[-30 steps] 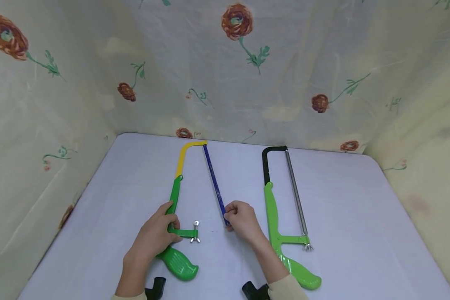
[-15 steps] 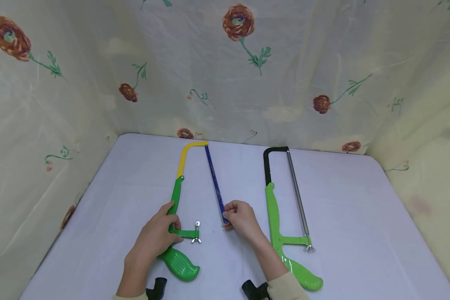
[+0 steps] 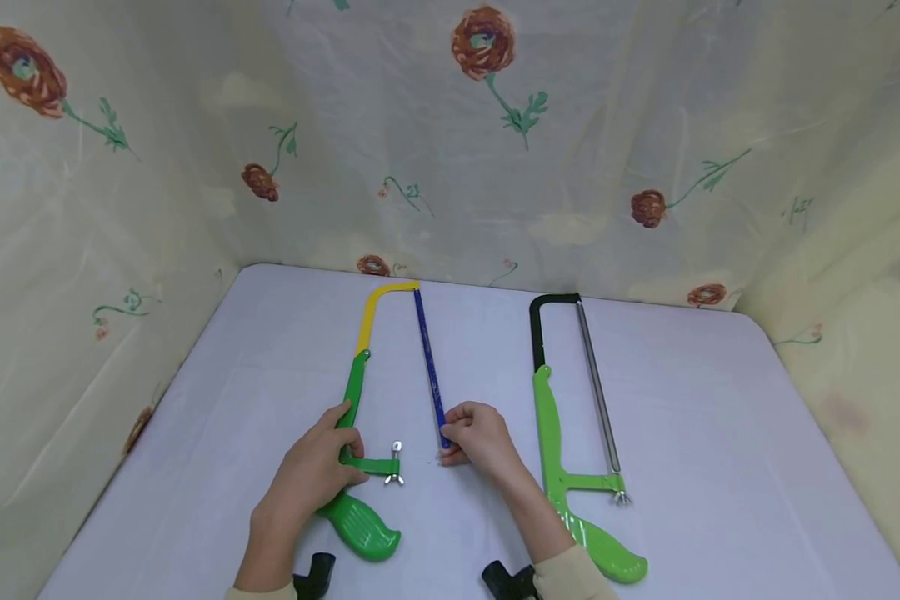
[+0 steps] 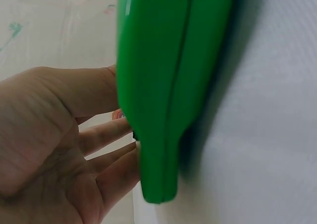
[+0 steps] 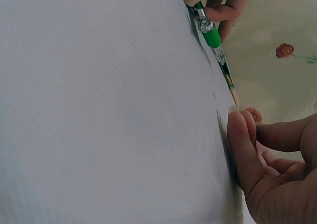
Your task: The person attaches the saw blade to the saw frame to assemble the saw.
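Observation:
A hacksaw [image 3: 353,387] with a yellow front bow and green handle lies flat on the table. My left hand [image 3: 311,471] grips its green frame above the handle [image 4: 163,75], which looms large in the left wrist view. The blue hacksaw blade [image 3: 429,358] meets the yellow bow at its far end. Its near end is pinched between the thumb and fingers of my right hand [image 3: 483,442], apart from the metal bolt with a wing nut [image 3: 395,467] on the green crosspiece. In the right wrist view, the right fingertips hide the blade's end.
A second hacksaw [image 3: 549,433], light green and black with a grey blade [image 3: 598,387], lies to the right. Black wrist gear [image 3: 318,575] shows at the bottom edge. Flowered cloth [image 3: 420,125] surrounds the white table [image 3: 690,450] at the back and sides.
My right hand has brought the blade's near end slightly left, towards the bolt, so the gap is narrower. The left hand stays on the frame. The head view has shifted a little.

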`<state>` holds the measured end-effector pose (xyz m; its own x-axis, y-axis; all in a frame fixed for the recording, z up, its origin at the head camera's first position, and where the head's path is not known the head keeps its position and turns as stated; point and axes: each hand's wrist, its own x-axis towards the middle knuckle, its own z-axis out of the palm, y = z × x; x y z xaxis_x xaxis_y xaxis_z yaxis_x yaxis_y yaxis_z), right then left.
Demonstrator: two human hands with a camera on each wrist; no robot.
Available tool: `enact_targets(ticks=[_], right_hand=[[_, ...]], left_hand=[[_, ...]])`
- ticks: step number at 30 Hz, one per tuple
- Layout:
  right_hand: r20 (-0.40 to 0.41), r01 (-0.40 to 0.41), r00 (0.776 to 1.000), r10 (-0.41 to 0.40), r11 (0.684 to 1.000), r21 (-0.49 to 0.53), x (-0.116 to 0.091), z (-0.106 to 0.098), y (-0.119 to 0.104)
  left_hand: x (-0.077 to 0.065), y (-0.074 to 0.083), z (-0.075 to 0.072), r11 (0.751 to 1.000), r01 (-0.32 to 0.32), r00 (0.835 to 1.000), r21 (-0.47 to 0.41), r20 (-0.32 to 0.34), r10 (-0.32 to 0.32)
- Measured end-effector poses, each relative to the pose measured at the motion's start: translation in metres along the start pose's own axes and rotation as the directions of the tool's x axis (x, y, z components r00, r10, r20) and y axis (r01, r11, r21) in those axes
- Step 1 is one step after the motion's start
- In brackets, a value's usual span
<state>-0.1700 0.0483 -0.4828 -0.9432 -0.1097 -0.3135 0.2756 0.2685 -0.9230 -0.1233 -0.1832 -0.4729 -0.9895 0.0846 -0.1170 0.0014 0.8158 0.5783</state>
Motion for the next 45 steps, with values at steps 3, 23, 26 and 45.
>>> enact_targets(ticks=[3, 23, 26, 45], right_hand=[[0.006, -0.002, 1.000, 0.002, 1.000, -0.006, -0.001, 0.002, -0.001], [0.113, -0.034, 0.993, 0.024, 0.996, 0.085, 0.006, 0.012, -0.001], [0.121, -0.046, 0.992, 0.035, 0.995, 0.088, 0.007, 0.015, -0.003], [0.127, -0.029, 0.992, 0.015, 0.994, 0.104, 0.008, 0.034, -0.004]], left_hand=[[0.001, -0.001, 0.001, 1.000, 0.005, 1.000, 0.005, -0.004, -0.005], [0.003, 0.004, -0.001, 1.000, -0.013, 1.000, 0.019, -0.018, 0.014], [0.004, 0.005, -0.002, 1.000, -0.013, 1.000, 0.029, -0.018, 0.014], [0.008, 0.009, -0.005, 0.998, 0.005, 1.000, 0.066, 0.011, -0.006]])
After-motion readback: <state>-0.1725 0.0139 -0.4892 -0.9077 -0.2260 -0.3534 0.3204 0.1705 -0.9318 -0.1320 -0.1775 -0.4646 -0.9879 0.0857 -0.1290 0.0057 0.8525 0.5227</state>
